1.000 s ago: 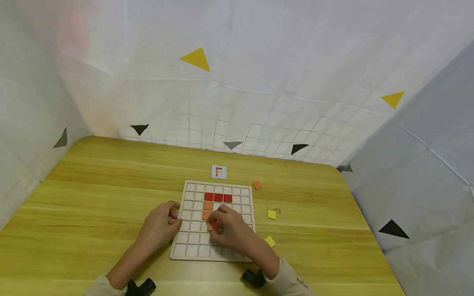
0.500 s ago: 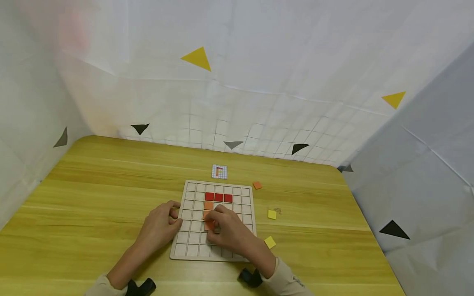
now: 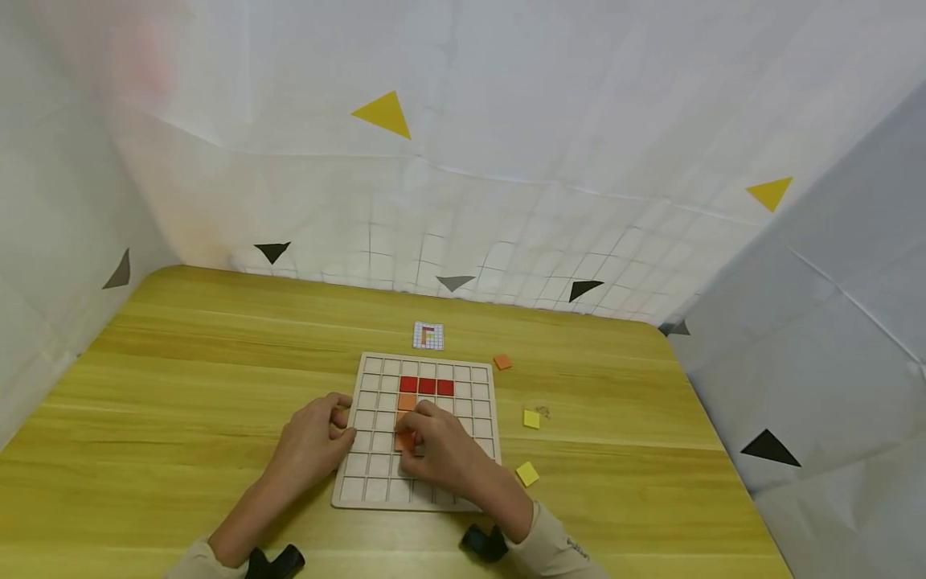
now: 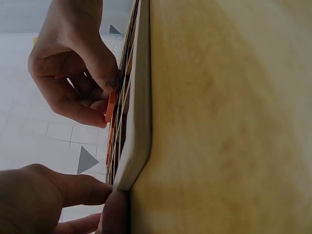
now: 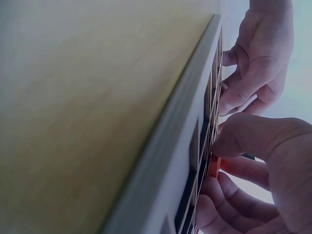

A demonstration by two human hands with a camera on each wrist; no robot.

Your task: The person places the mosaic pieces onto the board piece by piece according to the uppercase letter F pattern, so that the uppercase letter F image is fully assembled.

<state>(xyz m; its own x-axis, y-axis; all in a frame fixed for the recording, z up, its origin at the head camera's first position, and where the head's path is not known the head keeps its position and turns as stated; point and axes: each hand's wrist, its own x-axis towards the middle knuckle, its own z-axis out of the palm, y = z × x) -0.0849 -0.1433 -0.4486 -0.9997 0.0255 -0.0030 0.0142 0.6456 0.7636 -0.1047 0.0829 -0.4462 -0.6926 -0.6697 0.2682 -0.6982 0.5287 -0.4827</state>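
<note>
A square wooden grid board (image 3: pixel 376 465) lies on the table. Three red tiles (image 3: pixel 427 387) form a row in its upper part, and an orange tile (image 3: pixel 407 402) sits below the leftmost one. My right hand (image 3: pixel 444 450) pinches another orange tile (image 3: pixel 403 441) between thumb and fingers, low over the same column. In the left wrist view this held tile (image 4: pixel 111 106) stands slightly tilted at the board's surface. The right fingers partly cover the orange tile above it. My left hand (image 3: pixel 311 441) holds the board's left edge with thumb and fingertips.
Behind the board lies a small pattern card (image 3: pixel 428 336). To the right are a loose orange tile (image 3: pixel 502 363), a yellow tile (image 3: pixel 531 419) and a second yellow tile (image 3: pixel 527 474) near the right forearm. White sheets (image 3: pixel 463 201) hang around the table.
My right hand has shifted slightly left with the orange tile, bringing it in line with the orange column. My left hand and the board have stayed still.
</note>
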